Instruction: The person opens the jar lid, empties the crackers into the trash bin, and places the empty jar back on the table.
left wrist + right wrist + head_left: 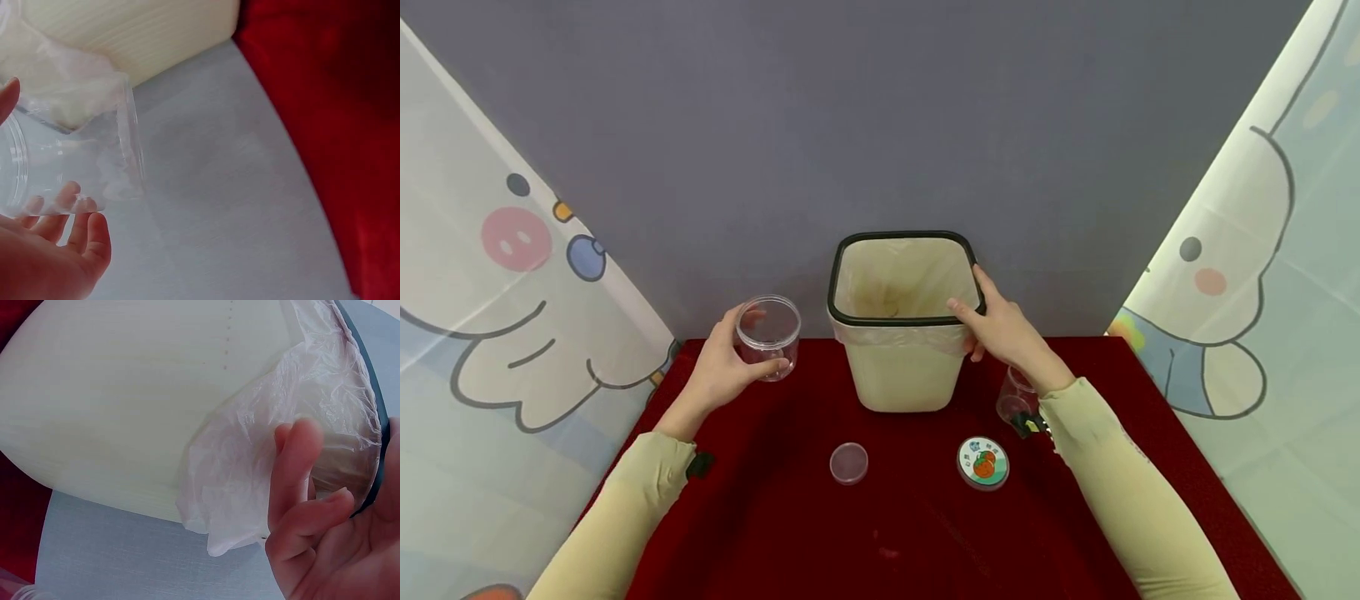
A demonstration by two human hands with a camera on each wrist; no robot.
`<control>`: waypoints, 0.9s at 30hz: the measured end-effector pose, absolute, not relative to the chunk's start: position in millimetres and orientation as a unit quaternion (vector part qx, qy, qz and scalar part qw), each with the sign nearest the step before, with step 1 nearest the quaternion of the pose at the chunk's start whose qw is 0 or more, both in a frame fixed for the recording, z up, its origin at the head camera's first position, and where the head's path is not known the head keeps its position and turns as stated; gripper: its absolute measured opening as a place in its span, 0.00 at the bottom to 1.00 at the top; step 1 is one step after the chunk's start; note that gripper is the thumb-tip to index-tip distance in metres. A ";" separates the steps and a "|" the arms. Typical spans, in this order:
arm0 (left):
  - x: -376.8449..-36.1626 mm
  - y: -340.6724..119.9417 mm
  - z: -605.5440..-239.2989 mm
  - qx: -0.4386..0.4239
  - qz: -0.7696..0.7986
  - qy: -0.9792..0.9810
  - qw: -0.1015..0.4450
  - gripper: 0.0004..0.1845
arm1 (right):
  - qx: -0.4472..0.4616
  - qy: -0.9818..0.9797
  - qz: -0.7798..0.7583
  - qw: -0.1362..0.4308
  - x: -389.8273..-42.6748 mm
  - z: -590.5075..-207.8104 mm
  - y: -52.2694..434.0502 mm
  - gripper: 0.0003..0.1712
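My left hand (718, 367) holds a clear plastic jar (769, 335) between thumb and fingers, its round mouth facing up, left of the trash bin. The left wrist view shows the fingers against the see-through jar wall (81, 156). A cream trash bin (902, 379) stands upright in the middle, with a black rim (895, 321) and a translucent liner bag (237, 450) folded over its edge. My right hand (1006, 329) grips the bin's right front corner, thumb over the rim and curled fingers outside. Inside the bin, a brownish patch shows at the bottom.
A round lid with an orange fruit picture (983, 462) and a plain clear disc (848, 462) lie on the red cloth (790, 533). Another clear jar (1017, 387) sits by my right forearm, partly hidden. A grey wall (902, 117) stands behind, with printed curtains at both sides.
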State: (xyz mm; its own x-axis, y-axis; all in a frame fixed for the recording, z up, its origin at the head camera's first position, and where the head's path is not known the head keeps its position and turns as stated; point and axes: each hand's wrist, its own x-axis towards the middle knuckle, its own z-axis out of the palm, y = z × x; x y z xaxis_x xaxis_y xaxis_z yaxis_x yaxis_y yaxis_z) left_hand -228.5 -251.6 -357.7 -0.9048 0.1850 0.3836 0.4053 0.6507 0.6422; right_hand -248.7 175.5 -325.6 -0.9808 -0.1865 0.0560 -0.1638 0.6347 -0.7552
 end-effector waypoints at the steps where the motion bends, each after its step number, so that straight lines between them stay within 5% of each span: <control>1: -228.0 -251.3 -361.5 -0.163 -0.389 -0.896 0.139 0.53 | -0.097 0.904 -0.417 0.014 -248.1 -325.5 175.8 0.54; 27: -225.4 -231.5 -459.6 -0.137 -0.461 -0.875 0.049 0.53 | -0.099 0.896 -0.434 0.003 -244.6 -326.7 176.4 0.52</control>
